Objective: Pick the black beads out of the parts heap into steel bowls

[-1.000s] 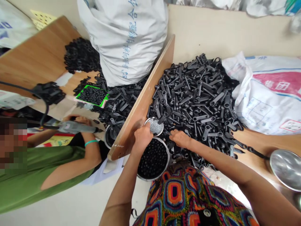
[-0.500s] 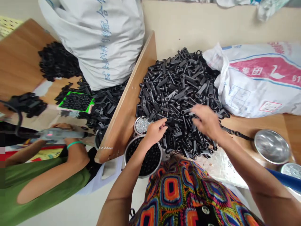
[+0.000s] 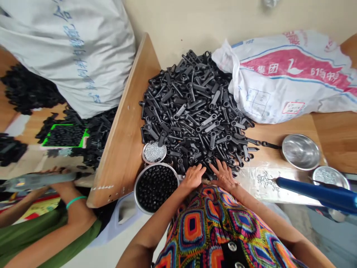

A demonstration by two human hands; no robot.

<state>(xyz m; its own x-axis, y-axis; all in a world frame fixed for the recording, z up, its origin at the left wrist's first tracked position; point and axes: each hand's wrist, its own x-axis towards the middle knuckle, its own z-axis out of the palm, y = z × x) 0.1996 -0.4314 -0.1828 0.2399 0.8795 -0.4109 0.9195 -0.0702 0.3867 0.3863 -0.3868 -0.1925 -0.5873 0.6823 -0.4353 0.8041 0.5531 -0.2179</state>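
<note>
A big heap of black plastic parts (image 3: pixel 192 111) covers the wooden table in front of me. My left hand (image 3: pixel 193 176) and my right hand (image 3: pixel 224 175) lie side by side, fingers spread, on the near edge of that heap, close to my body. I cannot see a part gripped in either hand. Just left of my left hand stands a metal bowl of small black beads (image 3: pixel 155 185), and behind it a smaller tin of silvery bits (image 3: pixel 154 152).
A wooden divider board (image 3: pixel 125 126) bounds the heap on the left. A white and red sack (image 3: pixel 284 78) lies at the right, a grey sack (image 3: pixel 67 52) at the left. An empty metal bowl (image 3: pixel 300 152), a second tin (image 3: pixel 330 176) and a blue tool (image 3: pixel 318 191) sit right. Another person's arm (image 3: pixel 55 219) holds a tool at the left.
My view has swung to the right. My right hand came back from the middle of the heap to its near edge, and my left hand moved from the small tin to beside it.
</note>
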